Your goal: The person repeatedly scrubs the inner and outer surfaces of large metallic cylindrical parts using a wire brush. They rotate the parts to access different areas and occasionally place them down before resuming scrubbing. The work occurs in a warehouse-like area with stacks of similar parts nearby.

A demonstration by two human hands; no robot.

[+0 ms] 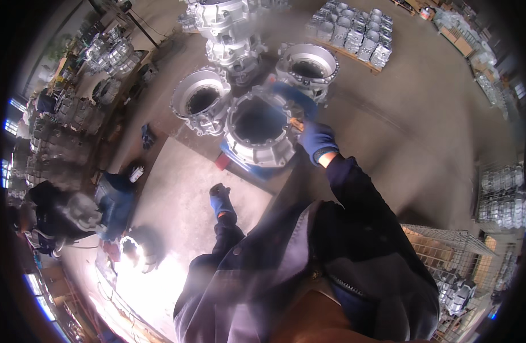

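A round silver metal housing (235, 132) with a wide dark opening sits in front of me, a blue rim (248, 166) showing beneath its near edge. At its right side is my right hand (319, 140) in a blue glove, closed around a brown, wooden-looking handle (297, 124); what the handle belongs to is unclear. A blurred blue shape (300, 98) lies along the housing's far right edge. My left hand (220, 198), gloved in blue with dark fingers, hangs in a loose fist over the pale floor, apart from the housing, with nothing visible in it.
Two more ring-shaped housings (180, 103) (330, 60) flank the middle one, with a tall stack of housings (231, 48) behind. Castings fill a pallet (354, 52) farther off. A wire cage (446, 237) stands at right. A bright lamp (130, 251) glares at lower left.
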